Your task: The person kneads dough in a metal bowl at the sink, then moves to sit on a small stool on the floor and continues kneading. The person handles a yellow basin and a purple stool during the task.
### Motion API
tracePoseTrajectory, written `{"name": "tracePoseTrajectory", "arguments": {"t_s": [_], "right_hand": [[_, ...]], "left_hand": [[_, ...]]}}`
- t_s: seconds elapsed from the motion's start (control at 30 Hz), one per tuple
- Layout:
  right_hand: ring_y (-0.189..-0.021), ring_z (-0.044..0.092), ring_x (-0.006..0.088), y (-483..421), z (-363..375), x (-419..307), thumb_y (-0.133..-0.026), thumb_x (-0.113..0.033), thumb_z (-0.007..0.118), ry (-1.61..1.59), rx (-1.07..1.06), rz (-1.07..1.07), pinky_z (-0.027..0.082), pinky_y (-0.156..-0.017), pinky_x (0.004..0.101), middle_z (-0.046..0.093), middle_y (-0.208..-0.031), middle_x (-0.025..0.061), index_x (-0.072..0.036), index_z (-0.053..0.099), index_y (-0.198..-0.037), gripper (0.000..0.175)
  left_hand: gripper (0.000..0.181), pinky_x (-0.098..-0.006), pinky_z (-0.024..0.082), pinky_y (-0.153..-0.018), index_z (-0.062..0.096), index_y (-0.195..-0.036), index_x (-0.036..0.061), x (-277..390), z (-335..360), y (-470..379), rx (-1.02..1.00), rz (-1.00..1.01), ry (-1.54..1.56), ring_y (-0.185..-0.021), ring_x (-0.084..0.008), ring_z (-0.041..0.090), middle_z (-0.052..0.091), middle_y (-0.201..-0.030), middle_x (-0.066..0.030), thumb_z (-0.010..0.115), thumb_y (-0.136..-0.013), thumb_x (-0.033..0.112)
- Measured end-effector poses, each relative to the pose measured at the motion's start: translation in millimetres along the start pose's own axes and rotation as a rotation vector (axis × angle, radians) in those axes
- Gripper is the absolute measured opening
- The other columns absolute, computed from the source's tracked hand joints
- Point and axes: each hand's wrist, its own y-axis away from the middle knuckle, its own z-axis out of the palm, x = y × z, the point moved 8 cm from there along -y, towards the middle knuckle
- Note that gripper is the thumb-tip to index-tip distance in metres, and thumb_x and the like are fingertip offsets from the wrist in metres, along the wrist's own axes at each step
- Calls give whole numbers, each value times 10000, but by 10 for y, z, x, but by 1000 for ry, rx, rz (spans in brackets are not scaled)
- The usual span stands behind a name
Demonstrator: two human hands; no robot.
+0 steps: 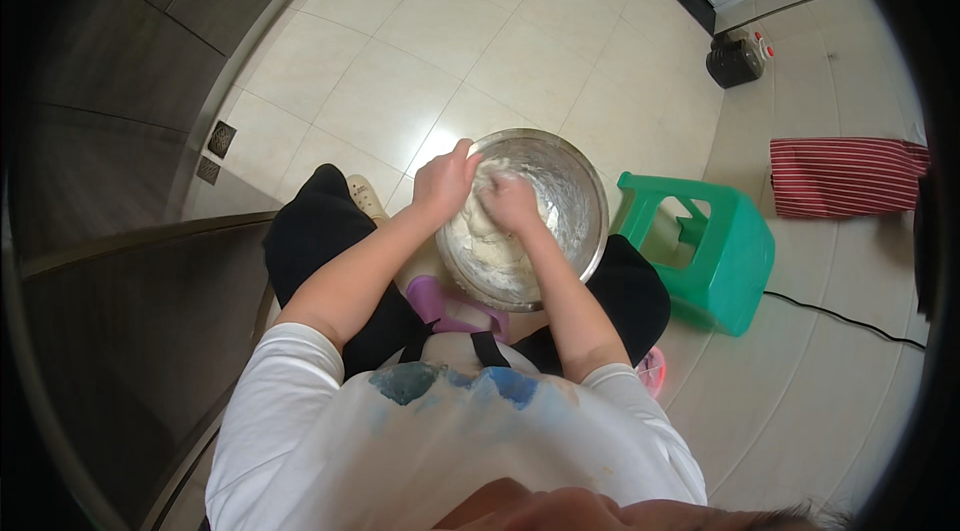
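A round stainless steel bowl point(583, 231) stands between my knees, its inner wall smeared with flour. Pale dough point(491, 242) lies in its left and lower part. My left hand point(445, 182) grips the bowl's rim at the upper left, thumb over the edge. Inside the bowl, my right hand point(510, 201) presses on the dough with curled fingers; it is blurred, and its fingertips are hidden.
A green plastic stool point(731, 253) lies on its side to the right. Behind the bowl is a purple plastic stool point(427, 298). A red striped cloth point(844, 178) hangs at the right wall, with a black cable point(832, 317) near it. Dark cabinets point(112, 58) flank the left.
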Motion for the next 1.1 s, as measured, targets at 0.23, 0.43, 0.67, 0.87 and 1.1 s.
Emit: {"name": "tracePoseTrajectory", "arguments": {"t_s": [0.23, 0.43, 0.67, 0.87, 1.1], "right_hand": [[-1076, 505, 372, 954, -130, -734, -731, -138, 620, 362, 153, -365, 420, -895, 417, 538, -1108, 236, 18, 628, -954, 272], [-1009, 523, 346, 1226, -379, -152, -737, -34, 655, -63, 293, -69, 433, -854, 393, 545, -1097, 185, 19, 604, -829, 118], [-698, 547, 378, 896, -679, 313, -626, -115, 765, 211, 198, 115, 452, -618, 432, 534, -824, 217, 54, 576, -775, 294], [-811, 580, 360, 204, -502, 817, -696, -229, 726, -97, 150, 101, 472, -691, 396, 606, -846, 221, 28, 589, -960, 393], [-955, 579, 368, -452, 94, 676, -833, -392, 475, 78, -199, 181, 446, -852, 407, 627, -992, 206, -17, 643, -990, 440]], "left_hand": [[311, -450, 468, -641, 532, -1123, 96, -3, -44, 4, 36, -33, -7, -754, -368, 606, 632, -779, -184, 480, -908, 315], [301, -445, 469, -643, 543, -1107, 112, -45, -28, -12, 24, -22, 55, -757, -364, 607, 634, -788, -178, 490, -905, 329], [319, -438, 470, -638, 540, -1097, 91, -61, -13, -46, 17, -11, 83, -749, -357, 608, 634, -785, -176, 491, -905, 340], [327, -440, 471, -639, 527, -1112, 88, -76, 11, -61, -6, -12, 113, -745, -353, 610, 637, -788, -169, 493, -904, 338], [317, -450, 465, -619, 526, -1085, 84, -84, 16, -102, -32, -33, 96, -732, -345, 610, 629, -759, -168, 494, -899, 339]]}}
